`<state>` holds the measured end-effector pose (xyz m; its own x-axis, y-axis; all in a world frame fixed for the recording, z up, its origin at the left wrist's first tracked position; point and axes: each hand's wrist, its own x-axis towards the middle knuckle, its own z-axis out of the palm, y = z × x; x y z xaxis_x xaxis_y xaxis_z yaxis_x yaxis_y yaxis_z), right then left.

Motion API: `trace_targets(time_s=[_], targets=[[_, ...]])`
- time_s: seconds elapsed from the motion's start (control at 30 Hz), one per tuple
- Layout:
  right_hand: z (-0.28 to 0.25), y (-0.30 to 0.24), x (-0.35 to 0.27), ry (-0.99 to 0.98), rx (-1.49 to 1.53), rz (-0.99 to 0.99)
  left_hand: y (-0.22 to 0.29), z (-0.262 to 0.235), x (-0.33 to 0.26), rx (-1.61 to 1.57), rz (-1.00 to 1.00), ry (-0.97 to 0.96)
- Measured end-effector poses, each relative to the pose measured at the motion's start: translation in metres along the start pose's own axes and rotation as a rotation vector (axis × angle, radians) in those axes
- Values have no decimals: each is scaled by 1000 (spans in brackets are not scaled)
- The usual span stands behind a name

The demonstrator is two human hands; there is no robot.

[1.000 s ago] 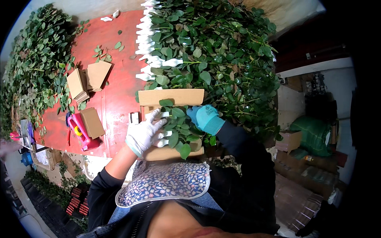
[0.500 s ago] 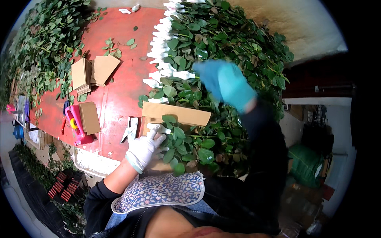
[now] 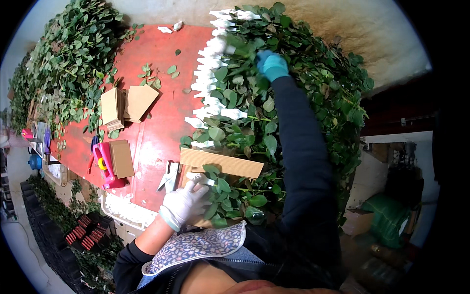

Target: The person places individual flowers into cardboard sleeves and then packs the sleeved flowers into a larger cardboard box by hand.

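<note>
My left hand [image 3: 185, 203], in a white glove, is closed around the head of a white-sleeved rose [image 3: 207, 181]. That rose lies with leafy stems on a corrugated cardboard sheet [image 3: 223, 163] close to my body. Farther off, my right hand [image 3: 272, 65], in a blue-green glove, reaches over the big pile of leafy rose stems [image 3: 313, 73]. It grips a rose stem [image 3: 242, 49], whose leaves and pale head are smeared by motion. White-sleeved rose heads [image 3: 210, 63] line the left edge of the pile. A metal stapler [image 3: 170, 174] lies beside my left hand.
On the red table [image 3: 164, 108] lie stacked cardboard pieces [image 3: 112, 108], a pink tape dispenser [image 3: 105, 164] and more brown cards [image 3: 121, 158]. Another leafy heap [image 3: 78, 63] covers the far left. A tray of white pieces [image 3: 128, 211] sits at the near left edge.
My right hand has moved away from me, farther up the pile, and a blurred rose stem now shows in it. My left hand stays at the cardboard. The whole view has shifted slightly.
</note>
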<state>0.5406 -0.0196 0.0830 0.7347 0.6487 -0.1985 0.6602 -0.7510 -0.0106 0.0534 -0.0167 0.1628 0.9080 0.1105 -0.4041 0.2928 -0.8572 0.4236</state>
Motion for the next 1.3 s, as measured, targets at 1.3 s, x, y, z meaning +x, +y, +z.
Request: trace_targets(time_s=[1.3], targets=[[-41, 25, -14, -98, -306, 79, 3, -7, -11, -172, 21, -7]])
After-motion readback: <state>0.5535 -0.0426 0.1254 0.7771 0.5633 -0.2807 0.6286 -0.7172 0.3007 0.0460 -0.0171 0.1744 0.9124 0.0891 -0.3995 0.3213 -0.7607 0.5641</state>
